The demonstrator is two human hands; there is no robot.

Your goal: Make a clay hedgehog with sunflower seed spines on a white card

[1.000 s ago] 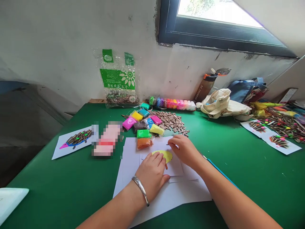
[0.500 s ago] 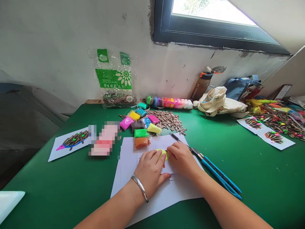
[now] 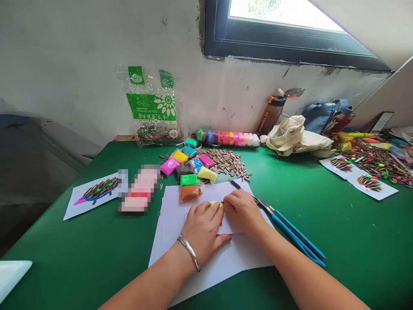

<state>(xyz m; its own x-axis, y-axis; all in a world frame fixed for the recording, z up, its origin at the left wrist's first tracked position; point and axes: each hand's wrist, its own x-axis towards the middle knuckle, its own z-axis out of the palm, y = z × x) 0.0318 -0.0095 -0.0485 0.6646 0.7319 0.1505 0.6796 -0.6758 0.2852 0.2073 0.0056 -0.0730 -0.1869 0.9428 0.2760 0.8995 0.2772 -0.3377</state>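
Observation:
White paper sheets (image 3: 206,275) lie on the green table. My left hand (image 3: 201,224) rests on them with its fingers spread, partly over a flat yellow clay shape (image 3: 213,206). A bit of orange shows beside its fingertips. My right hand (image 3: 243,211) touches the right edge of the yellow shape, its fingers bent and pressed together; a small dark thing at the fingertips is too small to name. Packets of colored clay, among them an orange one (image 3: 191,192), sit just beyond the hands. A pile of sunflower seeds (image 3: 227,162) lies behind them.
Right of my right hand lies a blue cutter (image 3: 298,234), with a black pen (image 3: 234,184) near it. Seed hedgehog pictures lie left (image 3: 93,202) and right (image 3: 379,193). A seed bag (image 3: 155,112), bottle (image 3: 272,116) and cloth bag (image 3: 290,137) stand along the wall.
The whole view has shifted slightly. Both hands stay almost where they were at the yellow shape, with the right fingers moved very little.

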